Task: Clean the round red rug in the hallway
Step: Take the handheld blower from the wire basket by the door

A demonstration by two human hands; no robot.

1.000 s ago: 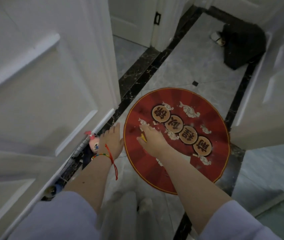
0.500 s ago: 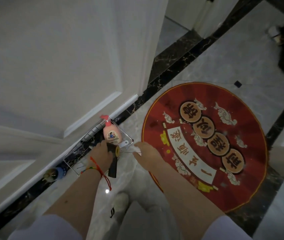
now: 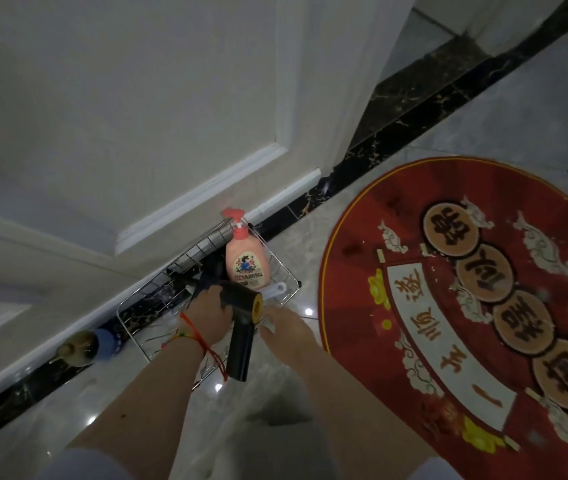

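Note:
The round red rug [image 3: 362, 282] lies on the marble floor at the right, with gold coins, a white banner and pale scraps scattered on it. My left hand [image 3: 208, 315] grips a black handheld vacuum [image 3: 241, 336] by its body, over the wire basket [image 3: 158, 282] by the wall. The vacuum's handle points toward me. My right hand [image 3: 284, 329] reaches in beside the vacuum's yellow-ringed end, fingers bent; I cannot tell if it holds anything. A pink pump bottle [image 3: 246, 261] stands in the basket.
A white panelled door [image 3: 137, 116] fills the upper left, with a black marble strip [image 3: 396, 133] along its foot. A small blue-capped bottle [image 3: 83, 346] lies left of the basket. My pale trouser legs are at the bottom centre.
Both hands left the rug and moved left to the basket. My left hand took hold of the black vacuum and has lifted it a little. The view swung left and down.

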